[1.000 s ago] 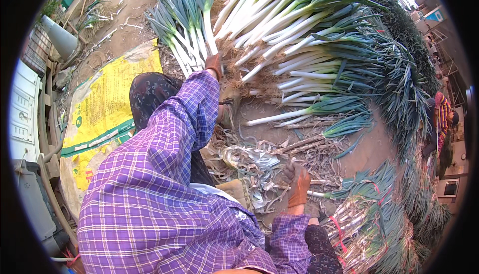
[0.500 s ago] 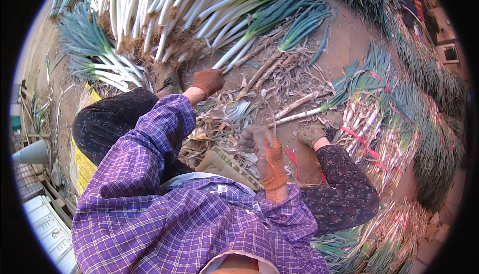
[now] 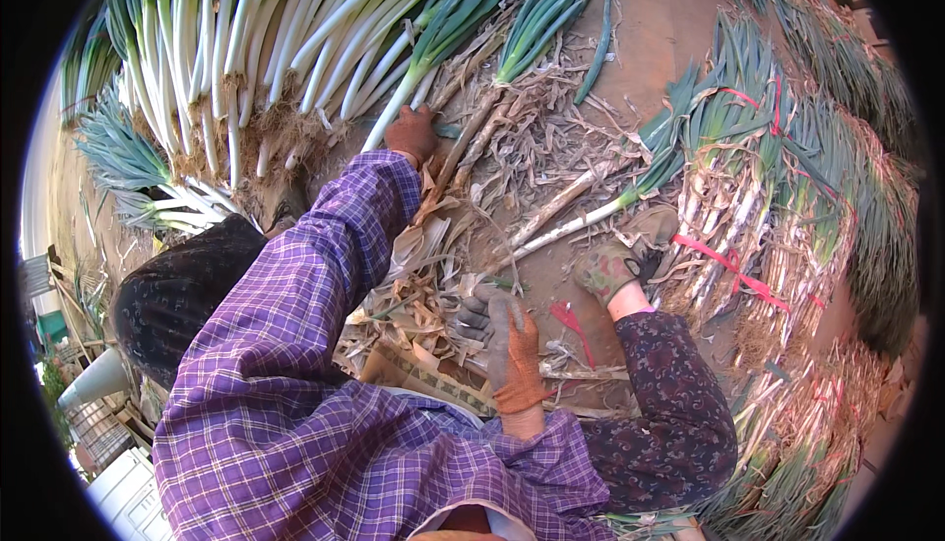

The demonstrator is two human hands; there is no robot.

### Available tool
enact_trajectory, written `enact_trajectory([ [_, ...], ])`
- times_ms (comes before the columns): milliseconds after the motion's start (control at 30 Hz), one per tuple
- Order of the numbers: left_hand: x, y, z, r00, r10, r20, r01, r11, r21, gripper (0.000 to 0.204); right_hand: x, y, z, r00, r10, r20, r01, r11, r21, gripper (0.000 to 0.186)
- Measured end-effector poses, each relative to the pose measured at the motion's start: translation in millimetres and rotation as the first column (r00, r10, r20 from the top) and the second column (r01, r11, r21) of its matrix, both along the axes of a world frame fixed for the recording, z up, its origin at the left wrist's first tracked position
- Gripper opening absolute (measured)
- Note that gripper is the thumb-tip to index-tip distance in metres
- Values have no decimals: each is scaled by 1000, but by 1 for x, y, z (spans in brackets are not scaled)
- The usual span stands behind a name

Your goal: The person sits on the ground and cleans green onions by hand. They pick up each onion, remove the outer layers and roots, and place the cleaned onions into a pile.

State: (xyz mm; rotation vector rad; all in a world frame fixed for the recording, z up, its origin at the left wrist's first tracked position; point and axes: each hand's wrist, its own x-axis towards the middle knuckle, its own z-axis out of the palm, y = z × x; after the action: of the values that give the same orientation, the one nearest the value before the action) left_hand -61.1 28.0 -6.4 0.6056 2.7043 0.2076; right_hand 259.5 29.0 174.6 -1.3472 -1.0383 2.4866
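Observation:
My left hand [image 3: 411,135], in an orange-and-grey glove, is closed at a white leek stalk [image 3: 389,111] along the lower edge of a spread of green-topped leeks [image 3: 261,59] with brown roots. Lower down, my right hand [image 3: 504,349], gloved alike, is loosely open, fingers a little bent, holding nothing I can see, over dry peelings [image 3: 413,255] and a patterned pad [image 3: 404,371]. A single long leek [image 3: 581,228] lies above it. A smaller bunch of trimmed leeks [image 3: 172,191] lies beyond my left knee.
Red-tied bundles of untrimmed leeks [image 3: 733,196] are piled along the right, by my shoe [image 3: 605,270]. A red strand [image 3: 571,322] lies on the dirt ground [image 3: 660,29]. A grey cone-like container [image 3: 94,381] and a white box [image 3: 128,492] stand at the left.
My left hand has left the leeks it held a second ago and reached rightward to another stalk, lately moving upward. My view has swung round, and my right hand has shifted slightly.

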Motion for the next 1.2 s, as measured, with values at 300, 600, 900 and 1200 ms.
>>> enact_trajectory([
  [300,59,-40,31,749,-141,648,49,986,159,30,-1,-1,-8,999,43,-15,-42,996,73,37],
  [600,171,-53,165,505,-519,690,-139,740,658,30,-7,15,-33,997,-35,61,18,963,269,45],
  [900,114,-49,99,262,-291,920,-523,759,389,44,6,-25,-30,987,-32,156,46,995,-88,34],
  [1200,114,90,83,514,-75,855,-847,114,519,13,9,-51,-21,970,-227,93,235,968,-90,27],
])
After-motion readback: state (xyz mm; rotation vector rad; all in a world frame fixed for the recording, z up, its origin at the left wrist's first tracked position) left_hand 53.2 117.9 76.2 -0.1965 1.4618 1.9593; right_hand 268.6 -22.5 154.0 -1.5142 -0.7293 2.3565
